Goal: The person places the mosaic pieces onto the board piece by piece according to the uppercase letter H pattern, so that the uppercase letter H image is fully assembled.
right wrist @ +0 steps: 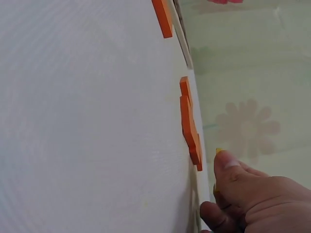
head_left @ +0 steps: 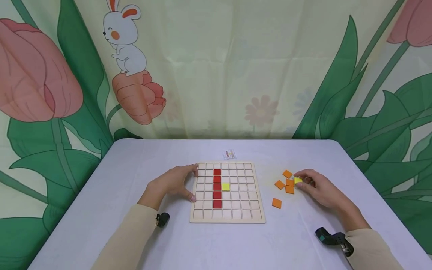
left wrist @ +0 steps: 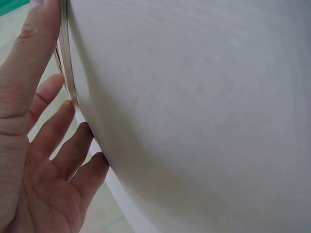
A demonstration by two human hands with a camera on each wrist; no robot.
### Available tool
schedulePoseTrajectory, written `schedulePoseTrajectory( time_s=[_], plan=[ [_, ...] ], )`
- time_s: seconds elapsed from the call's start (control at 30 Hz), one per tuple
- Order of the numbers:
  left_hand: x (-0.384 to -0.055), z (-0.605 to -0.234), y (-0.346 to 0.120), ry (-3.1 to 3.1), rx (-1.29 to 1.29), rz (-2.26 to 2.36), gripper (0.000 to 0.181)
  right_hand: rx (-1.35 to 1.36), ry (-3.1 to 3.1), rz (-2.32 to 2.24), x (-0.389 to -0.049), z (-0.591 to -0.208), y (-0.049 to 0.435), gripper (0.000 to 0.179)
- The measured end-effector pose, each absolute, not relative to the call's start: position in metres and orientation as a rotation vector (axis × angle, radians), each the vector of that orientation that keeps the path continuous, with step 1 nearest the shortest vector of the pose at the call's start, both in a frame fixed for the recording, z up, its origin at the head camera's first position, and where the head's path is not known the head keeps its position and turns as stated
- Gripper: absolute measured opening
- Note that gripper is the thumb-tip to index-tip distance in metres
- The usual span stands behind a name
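Note:
A wooden grid board (head_left: 236,214) lies flat on the table. On it, several red tiles (head_left: 217,195) form a vertical column, and one yellow tile (head_left: 225,186) sits beside the column, to its right. My left hand (head_left: 172,183) rests against the board's left edge, thumb and fingers spread apart along it. Right of the board, my right hand (head_left: 318,187) pinches another yellow tile (head_left: 298,180) between thumb and fingers. In the right wrist view only slivers of that tile show past the thumb. Several orange tiles (head_left: 276,203) lie close to the right hand, most of them clustered.
A small printed pattern card (head_left: 230,154) lies behind the board. The white table (head_left: 152,157) reaches back to a curtain (head_left: 209,75) printed with tulips and a rabbit. A dark wrist device (head_left: 334,239) sits at the right cuff.

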State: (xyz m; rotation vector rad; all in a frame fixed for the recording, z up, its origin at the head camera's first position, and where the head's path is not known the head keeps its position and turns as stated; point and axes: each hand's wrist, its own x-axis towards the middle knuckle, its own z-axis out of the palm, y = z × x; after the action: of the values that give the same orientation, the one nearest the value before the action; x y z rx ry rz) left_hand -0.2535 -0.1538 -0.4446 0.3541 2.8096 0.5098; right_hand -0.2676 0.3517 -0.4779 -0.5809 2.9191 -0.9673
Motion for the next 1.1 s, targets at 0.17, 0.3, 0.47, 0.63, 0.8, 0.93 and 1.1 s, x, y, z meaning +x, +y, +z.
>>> schedulePoseTrajectory(
  time_s=[0.17, 0.3, 0.47, 0.63, 0.8, 0.93, 1.1],
  plan=[
    [-0.253, -0.446, -0.155, 2.812, 0.369, 0.519, 0.078, -0.577, 2.905, -1.002, -0.269, -0.472, 0.35, 0.035],
    [-0.253, -0.446, -0.154, 2.81, 0.363, 0.525, 0.078, -0.622, 2.888, -1.055, -0.269, -0.47, 0.346, 0.034],
    [-0.253, -0.445, -0.153, 2.807, 0.366, 0.533, 0.08, -0.664, 2.869, -1.102, -0.27, -0.466, 0.337, 0.033],
    [-0.253, -0.447, -0.153, 2.812, 0.371, 0.542, 0.081, -0.724, 2.832, -1.171, -0.273, -0.461, 0.324, 0.031],
    [-0.254, -0.447, -0.152, 2.81, 0.38, 0.552, 0.081, -0.75, 2.779, -1.214, -0.276, -0.459, 0.31, 0.031],
    [-0.253, -0.445, -0.152, 2.802, 0.386, 0.558, 0.081, -0.767, 2.749, -1.241, -0.277, -0.458, 0.297, 0.031],
    [-0.251, -0.442, -0.152, 2.798, 0.342, 0.545, 0.08, -0.811, 2.724, -1.264, -0.279, -0.459, 0.278, 0.03]
  ],
)
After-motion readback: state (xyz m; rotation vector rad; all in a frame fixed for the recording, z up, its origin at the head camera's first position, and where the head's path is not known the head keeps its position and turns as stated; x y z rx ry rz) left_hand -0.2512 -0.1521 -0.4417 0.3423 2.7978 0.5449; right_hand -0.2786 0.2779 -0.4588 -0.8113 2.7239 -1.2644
